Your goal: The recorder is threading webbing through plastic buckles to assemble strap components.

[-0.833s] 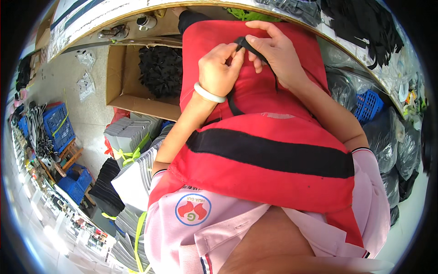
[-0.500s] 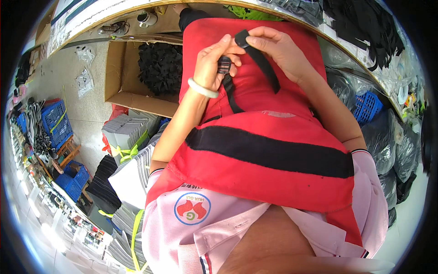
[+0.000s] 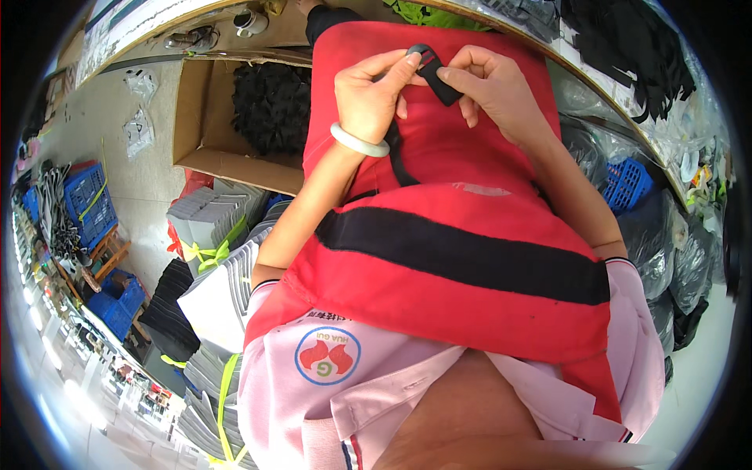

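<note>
Over the red apron [image 3: 470, 149] on my lap, both hands meet at a black plastic strap buckle [image 3: 424, 59]. Thumb and fingers of my left hand [image 3: 368, 98] pinch the buckle; a white bangle [image 3: 359, 142] circles that wrist. A black webbing strap [image 3: 399, 160] hangs below the left hand onto the apron. My right hand [image 3: 495, 90] is closed on a short, wide black strap end [image 3: 443, 90], which lies right against the buckle. Whether it passes through the buckle's slots I cannot tell.
Left of my lap stands an open cardboard box [image 3: 188, 117] holding many small black pieces [image 3: 270, 110]. Bundled grey sheets [image 3: 207, 215] are stacked nearer. A worktable [image 3: 540, 35] curves across the top, with black straps [image 3: 619, 51] on it. Bagged goods [image 3: 654, 239] and a blue basket [image 3: 627, 186] sit right.
My left hand has raised the buckle up to the strap end. The strap end in my right hand now sits lower, against the buckle, and its long tail no longer shows.
</note>
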Available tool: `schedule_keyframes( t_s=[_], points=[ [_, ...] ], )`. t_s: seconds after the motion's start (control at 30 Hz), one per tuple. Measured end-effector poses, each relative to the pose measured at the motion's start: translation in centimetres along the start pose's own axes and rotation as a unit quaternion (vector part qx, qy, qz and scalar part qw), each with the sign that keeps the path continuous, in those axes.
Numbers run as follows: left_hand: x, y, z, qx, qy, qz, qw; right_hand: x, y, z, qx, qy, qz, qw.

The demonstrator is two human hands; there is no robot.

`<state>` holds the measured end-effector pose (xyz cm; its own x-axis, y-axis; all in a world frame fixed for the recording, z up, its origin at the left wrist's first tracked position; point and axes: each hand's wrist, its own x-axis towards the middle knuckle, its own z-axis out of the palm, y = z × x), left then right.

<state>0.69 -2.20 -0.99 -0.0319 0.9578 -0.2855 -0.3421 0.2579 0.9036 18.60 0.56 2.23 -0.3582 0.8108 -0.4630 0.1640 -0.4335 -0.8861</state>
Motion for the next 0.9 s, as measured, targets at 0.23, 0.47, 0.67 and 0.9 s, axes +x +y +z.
schedule_keyframes(
  t_s=[0.23,0.47,0.67,0.9],
  points=[
    [0.2,0.2,-0.4,0.02,-0.032,0.095,0.995,0.4,-0.1,2.0,0.148,0.058,-0.072,0.985],
    [-1.2,1.2,-1.0,0.076,-0.123,0.115,0.983,0.9,-0.7,-1.5,0.026,-0.121,0.01,0.992],
    [-1.4,1.7,-0.9,0.081,-0.141,0.129,0.978,0.8,-0.5,-0.9,0.013,-0.043,-0.086,0.995],
    [-2.6,3.5,-1.4,0.194,-0.102,0.122,0.968,2.2,1.4,0.4,0.069,0.013,-0.152,0.986]
  ],
)
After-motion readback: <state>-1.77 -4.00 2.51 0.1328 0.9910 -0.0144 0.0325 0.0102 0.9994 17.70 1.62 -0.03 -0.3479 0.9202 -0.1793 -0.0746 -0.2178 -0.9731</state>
